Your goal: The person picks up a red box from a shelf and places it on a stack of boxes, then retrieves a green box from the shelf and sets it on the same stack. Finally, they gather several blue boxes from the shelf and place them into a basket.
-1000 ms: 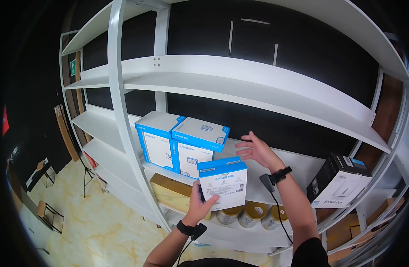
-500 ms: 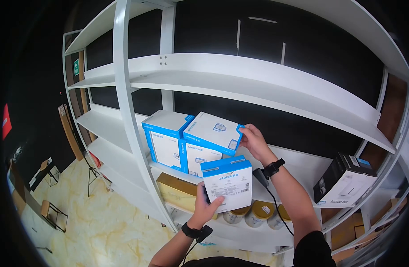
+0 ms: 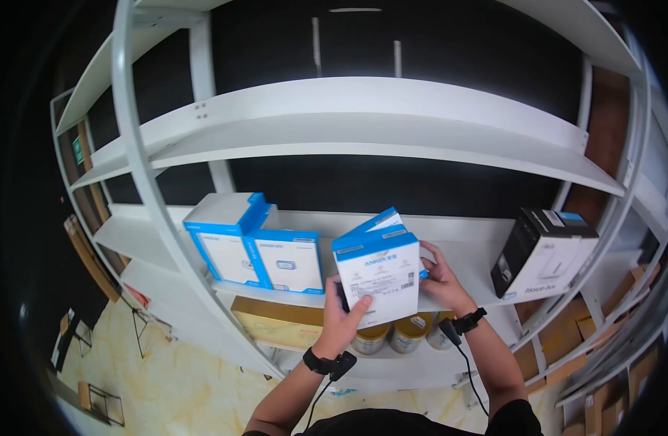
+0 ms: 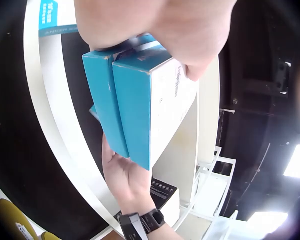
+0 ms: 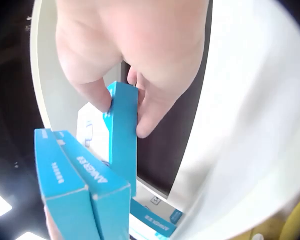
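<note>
The largest item is the white shelving unit (image 3: 392, 138), whose middle shelf lies behind my hands. On that shelf, toward its right end, stands a black-and-white carton (image 3: 548, 261). On the level below, a gold box (image 3: 279, 323) lies lengthwise. White-and-blue boxes (image 3: 284, 267) stand upright at the left of the middle shelf.

Three thinner boxes of the same livery are in my grip, in front of that shelf. The front box (image 3: 385, 283) and the rear box (image 4: 106, 102) form a pair, broad faces together, a narrow gap showing between their blue edges. The third box (image 5: 124, 135) is tilted behind the pair; I cannot tell whether it touches them.

My left hand (image 3: 341, 320) is spread to the thickness of the pair and grips both near the lower left edge, thumb on the printed face. My right hand (image 3: 443, 282) holds a narrower pinch on the third box near one end, thumb and fingers on opposite faces.

Handling, by judgement: light to moderate weight, stiff card, smooth and slightly slippery, corners liable to dent. The paired boxes may shear apart; clamp across both broad faces, close to mid-height, without crushing the panels.
</note>
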Motion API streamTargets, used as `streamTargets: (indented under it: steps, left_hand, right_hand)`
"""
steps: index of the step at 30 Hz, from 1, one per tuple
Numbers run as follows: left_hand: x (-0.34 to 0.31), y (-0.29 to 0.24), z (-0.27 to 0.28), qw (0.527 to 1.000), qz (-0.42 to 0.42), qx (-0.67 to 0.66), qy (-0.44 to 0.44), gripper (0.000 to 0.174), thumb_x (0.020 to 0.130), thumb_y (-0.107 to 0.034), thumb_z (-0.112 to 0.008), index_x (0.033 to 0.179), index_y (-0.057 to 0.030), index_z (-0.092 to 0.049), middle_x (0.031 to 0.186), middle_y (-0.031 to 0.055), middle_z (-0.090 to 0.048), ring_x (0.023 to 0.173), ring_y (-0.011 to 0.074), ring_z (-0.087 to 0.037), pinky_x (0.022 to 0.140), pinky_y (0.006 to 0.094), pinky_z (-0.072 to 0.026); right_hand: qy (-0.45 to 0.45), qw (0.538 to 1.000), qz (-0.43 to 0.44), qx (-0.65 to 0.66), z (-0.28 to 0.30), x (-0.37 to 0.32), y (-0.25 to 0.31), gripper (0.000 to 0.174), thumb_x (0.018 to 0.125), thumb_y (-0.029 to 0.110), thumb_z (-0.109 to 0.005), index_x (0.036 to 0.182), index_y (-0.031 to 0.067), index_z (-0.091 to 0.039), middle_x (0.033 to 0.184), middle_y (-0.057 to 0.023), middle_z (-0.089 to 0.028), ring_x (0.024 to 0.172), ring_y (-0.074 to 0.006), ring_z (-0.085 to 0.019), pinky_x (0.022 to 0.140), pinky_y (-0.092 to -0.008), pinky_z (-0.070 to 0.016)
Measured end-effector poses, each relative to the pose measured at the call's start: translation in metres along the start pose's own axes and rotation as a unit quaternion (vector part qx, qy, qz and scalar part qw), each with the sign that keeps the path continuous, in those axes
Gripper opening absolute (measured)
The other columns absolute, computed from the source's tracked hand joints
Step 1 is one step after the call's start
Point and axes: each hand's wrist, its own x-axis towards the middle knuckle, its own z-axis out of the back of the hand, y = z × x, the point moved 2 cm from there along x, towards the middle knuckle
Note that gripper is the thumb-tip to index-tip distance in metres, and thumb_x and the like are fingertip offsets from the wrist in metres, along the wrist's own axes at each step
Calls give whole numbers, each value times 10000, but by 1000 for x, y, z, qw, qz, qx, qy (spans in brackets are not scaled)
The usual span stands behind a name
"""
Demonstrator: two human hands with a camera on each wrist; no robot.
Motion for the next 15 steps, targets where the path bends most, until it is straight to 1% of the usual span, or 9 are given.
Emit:
streamTargets:
  steps: [1, 2, 5, 6, 7, 9, 10, 12, 15]
  left_hand:
    - [3, 4, -4, 1000, 7, -2, 17, 535, 934, -144, -705, 1313, -26, -346, 1270, 145, -542, 1182, 193, -536, 1018, 351, -442]
    - [6, 9, -7, 1000, 7, -8, 13, 526, 939, -140, -697, 1313, -24, -345, 1267, 143, -543, 1183, 192, -537, 1019, 352, -442]
    - [18, 21, -12, 999, 8, 9, 50, 562, 944, -155, -690, 1342, -20, -317, 1282, 157, -527, 1208, 206, -525, 1036, 369, -433]
    - [22, 23, -16, 997, -12, 17, 74, 591, 940, -165, -695, 1356, -22, -300, 1299, 166, -512, 1226, 217, -515, 1048, 380, -425]
    - [26, 25, -19, 994, -33, 25, 97, 621, 936, -176, -700, 1370, -24, -283, 1315, 176, -497, 1243, 227, -505, 1060, 391, -417]
    - [34, 35, -25, 991, -34, 25, 123, 696, 930, -203, -709, 1414, -27, -241, 1341, 198, -467, 1268, 250, -490, 1082, 409, -400]
    - [37, 41, -28, 989, -46, 36, 133, 742, 930, -206, -705, 1450, -24, -208, 1364, 208, -456, 1285, 262, -484, 1090, 410, -393]
    - [41, 51, -32, 987, -58, 49, 144, 788, 931, -208, -702, 1485, -20, -175, 1386, 219, -445, 1302, 275, -478, 1099, 412, -387]
    - [45, 63, -35, 977, -71, 97, 178, 884, 929, -210, -695, 1541, -25, -84, 1447, 225, -406, 1338, 296, -457, 1105, 423, -388]
  right_hand:
    - [29, 997, -8, -75, 1, -7, 2, 647, 870, -105, -535, 1462, 109, -389, 1321, -124, -586, 1230, -214, -561, 1033, -361, -450]
    - [60, 986, -73, -138, 7, -12, 5, 648, 874, -61, -545, 1485, 64, -371, 1388, -163, -550, 1340, -272, -494, 1130, -393, -368]
    - [55, 982, -93, -153, 27, -23, -13, 670, 879, 49, -581, 1509, 48, -353, 1439, -210, -512, 1395, -324, -447, 1176, -407, -313]
    - [61, 979, -113, -156, 39, -26, -17, 745, 903, 182, -614, 1550, 51, -269, 1551, -240, -371, 1465, -358, -344, 1206, -439, -257]
    - [48, 981, -110, -154, 38, -29, -12, 745, 903, 182, -614, 1550, 51, -269, 1551, -240, -371, 1465, -358, -344, 1206, -439, -257]
    - [-57, 994, -60, 75, 25, -33, 7, 797, 946, 288, -604, 1573, 44, -178, 1604, -224, -261, 1487, -353, -285, 1198, -455, -261]
    - [-62, 994, -57, 75, 21, -37, 12, 797, 946, 288, -604, 1573, 44, -178, 1604, -224, -261, 1487, -353, -285, 1198, -455, -261]
    - [-10, 996, 47, -74, 11, -45, 18, 873, 949, 303, -650, 1577, 49, -99, 1602, -193, -239, 1484, -325, -273, 1182, -458, -283]
    - [0, 985, 31, -167, 7, -41, -6, 931, 916, 255, -717, 1564, 58, -77, 1552, -182, -311, 1457, -295, -309, 1168, -449, -303]
